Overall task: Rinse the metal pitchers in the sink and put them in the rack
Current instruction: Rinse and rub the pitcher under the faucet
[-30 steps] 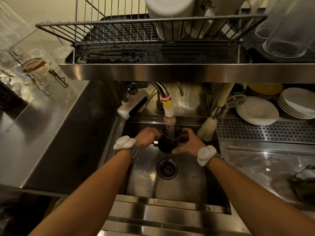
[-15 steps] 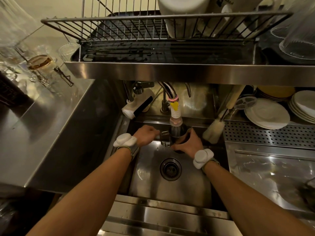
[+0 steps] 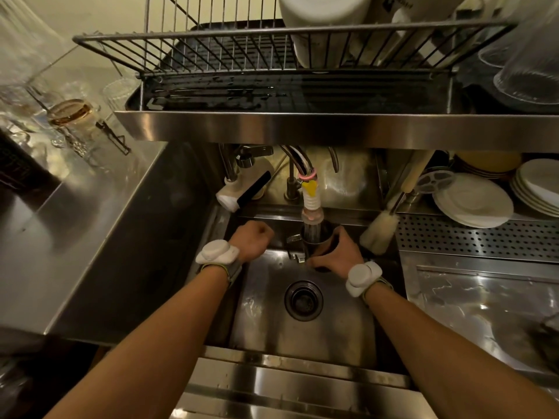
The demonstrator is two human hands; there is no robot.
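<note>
A small metal pitcher is held upright in the sink, directly under the faucet's hose nozzle. Water runs into it. My right hand wraps around its right side. Its handle points left and is free. My left hand is a closed fist a short way left of the handle, touching nothing. The wire dish rack sits on the steel shelf above the sink, its left half free of dishes.
White containers and clear glasses fill the rack's right side. The shelf edge overhangs the sink. A bottle brush leans at the sink's right. Stacked plates stand on the right; glassware on the left counter.
My left hand let go of the pitcher's handle and drew back to the left as a fist. My right hand keeps the pitcher under the running water.
</note>
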